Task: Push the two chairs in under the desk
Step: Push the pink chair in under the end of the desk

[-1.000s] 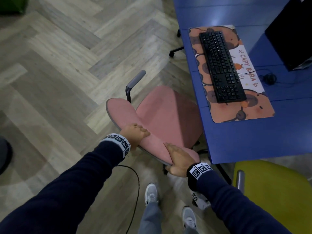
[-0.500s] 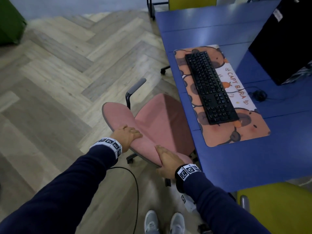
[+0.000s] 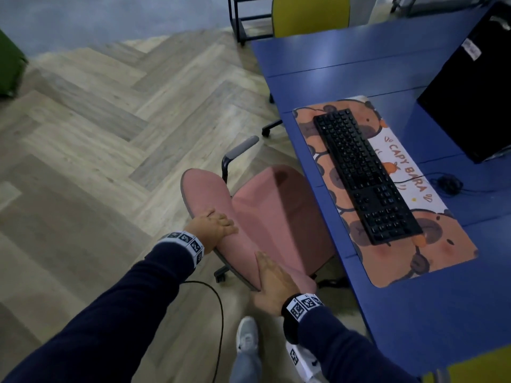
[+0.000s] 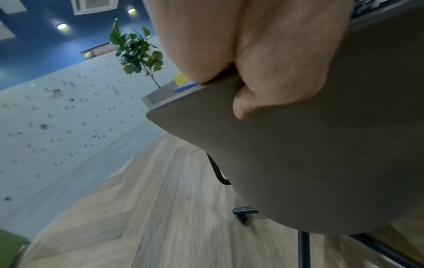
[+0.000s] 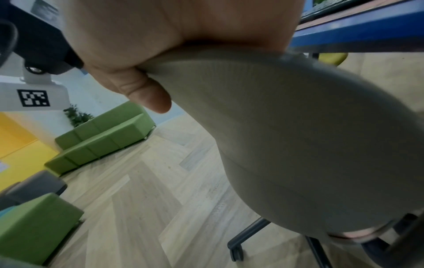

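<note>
A pink office chair (image 3: 276, 217) with a grey shell back (image 4: 321, 163) stands at the blue desk's (image 3: 414, 313) left edge, its seat partly under the top. My left hand (image 3: 210, 229) grips the top rim of the backrest, fingers over the pink front and thumb (image 4: 243, 107) on the grey back. My right hand (image 3: 272, 283) grips the rim nearer me, thumb (image 5: 149, 96) against the grey back (image 5: 298, 136). A yellow chair (image 3: 475, 366) shows at the bottom right corner.
A black keyboard (image 3: 365, 175) lies on a capybara desk mat (image 3: 442, 239) beside a black monitor (image 3: 470, 92). Another yellow chair (image 3: 309, 15) stands beyond the desk. A black cable (image 3: 218, 327) hangs by my feet. Green sofas (image 5: 98, 137) sit across the wood floor.
The pink chair has rolled further along and toward the desk with both hands still gripping its backrest. I have stepped forward; the yellow chair has slid toward the frame's bottom right corner.
</note>
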`<state>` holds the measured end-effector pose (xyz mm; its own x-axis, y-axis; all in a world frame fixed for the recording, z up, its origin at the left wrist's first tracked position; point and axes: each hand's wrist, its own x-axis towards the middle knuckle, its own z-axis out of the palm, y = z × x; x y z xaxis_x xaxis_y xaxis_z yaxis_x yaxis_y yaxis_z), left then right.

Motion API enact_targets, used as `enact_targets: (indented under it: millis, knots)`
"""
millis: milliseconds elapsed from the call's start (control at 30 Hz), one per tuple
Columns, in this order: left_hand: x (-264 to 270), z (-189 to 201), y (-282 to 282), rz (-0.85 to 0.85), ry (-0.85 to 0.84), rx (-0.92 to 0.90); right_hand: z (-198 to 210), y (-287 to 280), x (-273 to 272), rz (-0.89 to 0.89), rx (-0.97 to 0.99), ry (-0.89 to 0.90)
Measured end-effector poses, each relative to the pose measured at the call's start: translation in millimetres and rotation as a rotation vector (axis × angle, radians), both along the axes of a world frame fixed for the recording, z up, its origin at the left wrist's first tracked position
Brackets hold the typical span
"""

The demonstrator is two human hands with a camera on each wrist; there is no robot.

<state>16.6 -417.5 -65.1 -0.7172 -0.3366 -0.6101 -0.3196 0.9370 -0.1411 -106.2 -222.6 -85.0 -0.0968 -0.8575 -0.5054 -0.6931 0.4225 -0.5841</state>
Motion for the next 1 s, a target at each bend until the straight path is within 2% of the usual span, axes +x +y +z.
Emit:
enact_targets:
  millis: [300, 766, 1000]
  knots:
    - [-26, 2, -58, -0.096, 0.057, -0.029, 2, -48, 6, -0.161, 0.035, -0.010]
    - [-114, 0, -106, -0.106, 0.149, -0.032, 3, -92, -67, -0.292, -0.009, 0.065]
    - [-155, -6, -125, -0.084, 0.187, -0.162, -3, -106, -92, -0.287, -0.096, 0.169]
